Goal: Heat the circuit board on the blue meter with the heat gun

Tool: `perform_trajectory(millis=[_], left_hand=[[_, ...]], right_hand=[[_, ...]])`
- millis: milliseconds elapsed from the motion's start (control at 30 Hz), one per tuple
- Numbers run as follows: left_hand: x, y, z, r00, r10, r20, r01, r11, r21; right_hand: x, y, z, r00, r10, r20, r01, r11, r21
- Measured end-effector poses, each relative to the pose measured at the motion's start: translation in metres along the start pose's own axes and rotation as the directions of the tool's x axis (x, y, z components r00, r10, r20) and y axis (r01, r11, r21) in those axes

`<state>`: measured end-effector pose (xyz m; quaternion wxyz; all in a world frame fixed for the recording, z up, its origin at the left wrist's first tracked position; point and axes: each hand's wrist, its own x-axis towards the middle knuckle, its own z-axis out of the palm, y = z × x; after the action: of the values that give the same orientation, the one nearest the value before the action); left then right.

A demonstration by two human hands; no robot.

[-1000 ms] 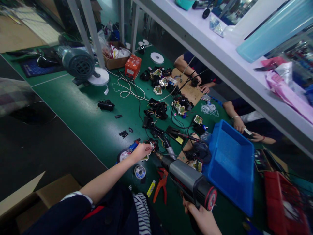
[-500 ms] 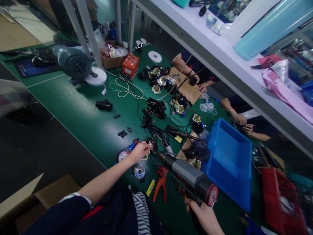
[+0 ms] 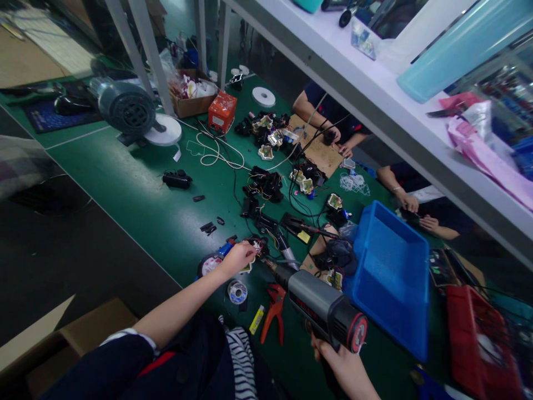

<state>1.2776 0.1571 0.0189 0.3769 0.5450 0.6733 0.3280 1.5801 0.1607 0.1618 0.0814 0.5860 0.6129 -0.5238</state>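
I look down on a long green worktop (image 3: pixel 137 189) strewn with black parts, wires and small circuit boards, under a white shelf (image 3: pixel 375 72) that runs across the upper right. My left hand (image 3: pixel 238 257) pinches a small wired part (image 3: pixel 256 247) near the worktop's front edge, fingers pressed together on it. My right hand (image 3: pixel 343 364) is wrapped around the grip of a grey heat gun (image 3: pixel 320 308), whose nozzle points at that part, just beside the left fingers. A solder spool (image 3: pixel 237 291) and red pliers (image 3: pixel 272 314) lie just below the left hand. A blue bin (image 3: pixel 391 278) stands to the right of the gun, a red crate (image 3: pixel 483 344) beyond it. On the far side, other people's hands (image 3: pixel 408 203) work under the shelf. A grey blower (image 3: pixel 125 111) and an orange box (image 3: pixel 222 111) sit farther up the worktop.
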Motion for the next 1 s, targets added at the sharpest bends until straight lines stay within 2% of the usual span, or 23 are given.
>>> perform_trajectory(millis=[133, 300, 433, 633, 767, 867, 1000], left_hand=[[0.000, 0.000, 0.000, 1.000, 0.007, 0.001, -0.007, 1.000, 0.010], [-0.001, 0.001, 0.000, 1.000, 0.007, 0.004, -0.007, 1.000, 0.018], [-0.001, 0.002, -0.001, 1.000, 0.007, 0.000, -0.007, 1.000, 0.021], [-0.002, 0.009, -0.006, 1.000, 0.012, -0.007, -0.012, 1.000, 0.019], [-0.010, 0.016, -0.018, 0.999, -0.011, -0.048, 0.013, 0.999, 0.044], [-0.019, 0.019, -0.031, 0.992, -0.054, -0.116, 0.063, 0.995, 0.078], [-0.032, 0.017, -0.049, 0.971, -0.117, -0.209, 0.138, 0.987, 0.087]], right_hand=[[-0.002, -0.006, 0.001, 0.999, -0.026, 0.026, 0.026, 1.000, 0.002], [-0.005, -0.020, 0.009, 0.997, -0.019, -0.078, 0.021, 1.000, 0.017], [-0.006, -0.030, 0.012, 0.994, -0.025, -0.105, 0.029, 0.999, 0.034], [-0.007, -0.025, 0.010, 0.993, -0.030, -0.114, 0.034, 0.999, 0.032], [-0.007, -0.011, 0.006, 0.992, 0.005, -0.125, 0.003, 0.998, 0.061], [-0.008, -0.003, 0.002, 0.996, 0.055, -0.071, -0.053, 0.998, 0.030], [-0.009, 0.001, 0.002, 0.999, 0.026, -0.031, -0.026, 1.000, 0.007]])
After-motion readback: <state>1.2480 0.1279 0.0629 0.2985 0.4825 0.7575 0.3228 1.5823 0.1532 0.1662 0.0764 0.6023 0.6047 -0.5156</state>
